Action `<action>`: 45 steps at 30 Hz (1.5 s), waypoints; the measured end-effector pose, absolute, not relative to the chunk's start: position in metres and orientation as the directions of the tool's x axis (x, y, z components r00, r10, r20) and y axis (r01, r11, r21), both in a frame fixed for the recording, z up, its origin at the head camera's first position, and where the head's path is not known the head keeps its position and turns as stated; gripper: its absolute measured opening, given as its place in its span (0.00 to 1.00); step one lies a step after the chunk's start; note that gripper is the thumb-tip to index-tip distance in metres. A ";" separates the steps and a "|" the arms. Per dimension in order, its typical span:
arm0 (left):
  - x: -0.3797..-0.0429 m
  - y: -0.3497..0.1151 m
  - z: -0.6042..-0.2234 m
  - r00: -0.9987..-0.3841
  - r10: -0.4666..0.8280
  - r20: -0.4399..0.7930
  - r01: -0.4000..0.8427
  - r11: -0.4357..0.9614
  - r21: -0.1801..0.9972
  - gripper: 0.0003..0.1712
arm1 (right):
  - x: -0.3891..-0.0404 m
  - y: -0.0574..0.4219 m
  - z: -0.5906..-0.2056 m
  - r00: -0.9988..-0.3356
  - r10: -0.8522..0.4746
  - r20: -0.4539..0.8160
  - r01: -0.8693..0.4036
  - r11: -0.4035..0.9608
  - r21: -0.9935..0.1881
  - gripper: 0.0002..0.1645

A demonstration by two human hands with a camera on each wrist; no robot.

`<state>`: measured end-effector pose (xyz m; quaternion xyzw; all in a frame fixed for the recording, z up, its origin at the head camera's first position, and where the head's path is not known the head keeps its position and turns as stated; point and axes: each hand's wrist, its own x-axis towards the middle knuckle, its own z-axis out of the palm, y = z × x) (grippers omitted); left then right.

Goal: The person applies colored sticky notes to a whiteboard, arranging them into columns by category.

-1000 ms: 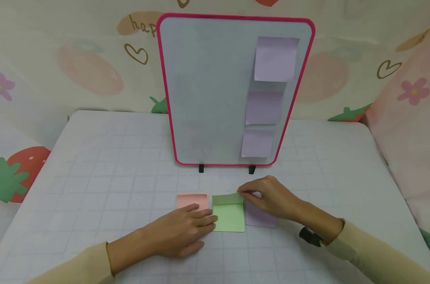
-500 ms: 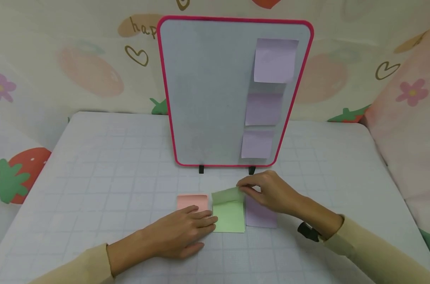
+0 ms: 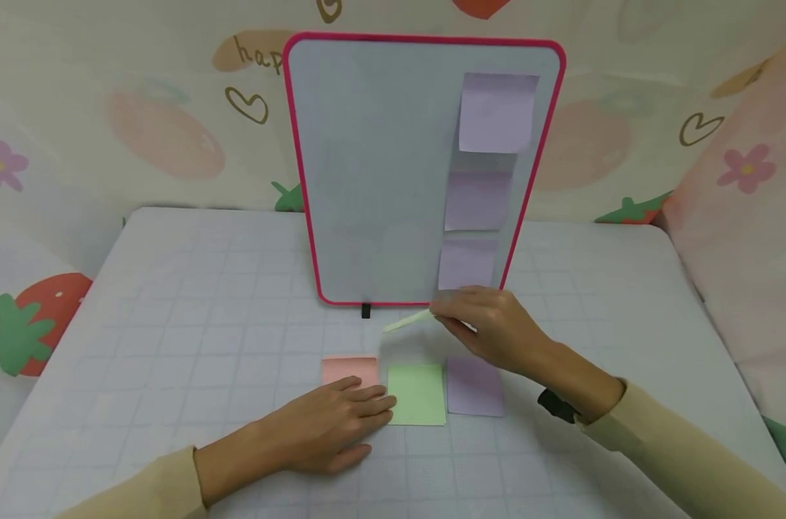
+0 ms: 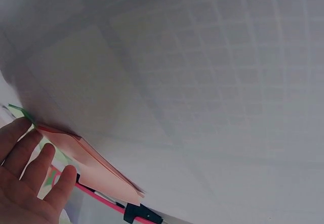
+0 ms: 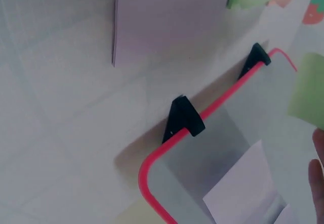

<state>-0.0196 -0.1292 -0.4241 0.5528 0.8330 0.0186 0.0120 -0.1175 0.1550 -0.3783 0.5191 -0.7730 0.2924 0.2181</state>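
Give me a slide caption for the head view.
Right hand holds a green note near a whiteboard bearing three purple notes.

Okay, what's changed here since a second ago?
The right hand kept its grip on the green sheet, moved up toward the whiteboard and peeled the sheet fully off the green pad. The left hand stayed over the pink pad; the purple pad and three purple notes on the whiteboard stayed put.
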 end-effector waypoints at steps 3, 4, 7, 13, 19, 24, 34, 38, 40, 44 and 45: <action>-0.019 -0.130 -0.424 -0.392 0.920 0.001 0.919 0.392 0.039 0.27 | -0.121 0.152 -0.374 -0.301 -0.656 0.692 -0.940 0.327 -0.099 0.16; -0.019 -0.130 -0.424 -0.393 0.920 0.001 0.919 0.393 0.037 0.27 | -0.123 0.152 -0.373 -0.282 -0.648 0.707 -0.939 0.338 -0.064 0.15; -0.018 -0.130 -0.424 -0.396 0.918 0.004 0.918 0.395 0.035 0.28 | -0.127 0.151 -0.368 -0.230 -0.620 0.750 -0.930 0.367 0.019 0.11; -0.018 -0.129 -0.423 -0.396 0.918 0.004 0.917 0.395 0.055 0.27 | -0.136 0.148 -0.356 -0.151 -0.544 0.825 -0.912 0.398 0.096 0.10; -0.018 -0.129 -0.425 -0.398 0.917 0.000 0.916 0.398 0.043 0.27 | -0.146 0.138 -0.335 -0.056 -0.462 0.885 -0.907 0.395 0.148 0.07; -0.017 -0.131 -0.426 -0.398 0.917 0.030 0.917 0.397 0.016 0.27 | -0.159 0.129 -0.316 0.035 -0.435 0.900 -0.880 0.413 0.234 0.09; -0.016 -0.130 -0.425 -0.400 0.916 0.023 0.916 0.399 0.050 0.27 | -0.181 0.119 -0.287 0.082 -0.317 0.945 -0.833 0.499 0.239 0.09; -0.017 -0.130 -0.425 -0.404 0.915 0.009 0.913 0.403 0.060 0.27 | -0.189 0.117 -0.275 0.070 -0.265 0.962 -0.828 0.522 0.204 0.08; -0.017 -0.130 -0.425 -0.404 0.915 0.008 0.913 0.403 0.061 0.27 | -0.193 0.116 -0.270 0.063 -0.242 0.968 -0.824 0.534 0.187 0.07; -0.017 -0.130 -0.426 -0.403 0.915 0.012 0.914 0.402 0.056 0.27 | -0.197 0.115 -0.263 0.056 -0.228 0.972 -0.816 0.551 0.176 0.06; -0.017 -0.130 -0.426 -0.402 0.915 0.013 0.914 0.401 0.054 0.27 | -0.198 0.114 -0.262 0.056 -0.228 0.972 -0.814 0.554 0.177 0.05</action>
